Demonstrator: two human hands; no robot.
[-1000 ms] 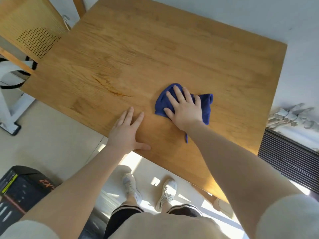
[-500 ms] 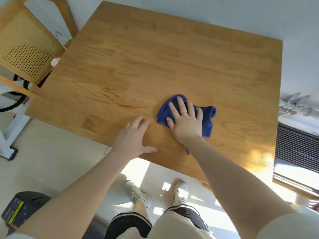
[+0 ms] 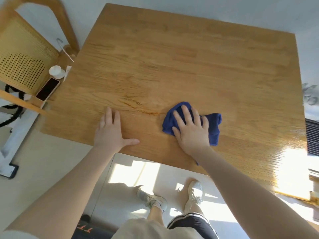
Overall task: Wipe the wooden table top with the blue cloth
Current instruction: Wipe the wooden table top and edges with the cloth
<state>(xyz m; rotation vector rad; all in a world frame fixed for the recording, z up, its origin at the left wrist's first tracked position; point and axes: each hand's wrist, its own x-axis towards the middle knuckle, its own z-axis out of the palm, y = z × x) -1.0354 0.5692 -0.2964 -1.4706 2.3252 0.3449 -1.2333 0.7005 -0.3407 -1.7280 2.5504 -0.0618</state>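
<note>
The right hand (image 3: 190,129) is pressing flat on the blue cloth (image 3: 213,128), fingers straight and spread rather than curled, so it is pushing down on the fabric and not clutching it. The cloth is lying bunched under the palm, spilling out past the fingertips on the far side and out to the right, on the near half of the wooden table top (image 3: 181,66), a little right of the middle. Just beyond the cloth's left edge an orange-brown streak (image 3: 145,110) is running across the grain. The left hand (image 3: 110,131) is resting open on the wood near the front edge, fingers straight, thumb stretched out toward the right, holding nothing and well apart from the cloth. Off the table's left edge a chair seat is carrying a dark phone (image 3: 47,88) and a small white cup (image 3: 56,71). Sunlight is glaring on the table's near right corner.
</note>
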